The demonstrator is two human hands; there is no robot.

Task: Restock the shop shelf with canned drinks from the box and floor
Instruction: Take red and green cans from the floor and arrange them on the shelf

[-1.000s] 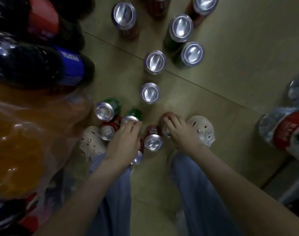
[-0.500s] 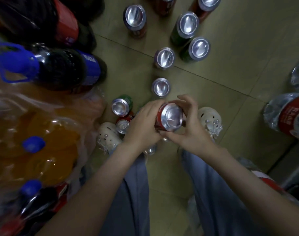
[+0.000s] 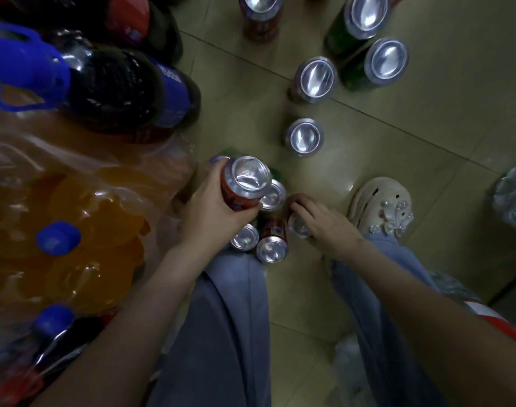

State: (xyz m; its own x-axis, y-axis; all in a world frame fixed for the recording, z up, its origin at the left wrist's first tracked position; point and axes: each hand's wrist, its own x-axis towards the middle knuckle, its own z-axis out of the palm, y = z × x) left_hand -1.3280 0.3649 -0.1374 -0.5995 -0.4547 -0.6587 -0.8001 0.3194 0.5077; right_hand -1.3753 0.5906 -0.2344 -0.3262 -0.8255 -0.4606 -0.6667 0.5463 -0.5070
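My left hand grips a red can, lifted off the tiled floor with its silver top facing me. My right hand reaches down with its fingers closed over the top of another red can that stands on the floor. Between my feet stand more cans: one red, one silver-topped and one behind the lifted can. Farther out, a single can, another and two green cans stand upright.
Large dark cola bottles and shrink-wrapped orange soda bottles crowd the left side. A wrapped bottle pack sits at the right edge. My white clog and blue trouser legs fill the near floor.
The red can went from both hands to my left hand alone and moved left. My right hand dropped back down onto another can on the floor.
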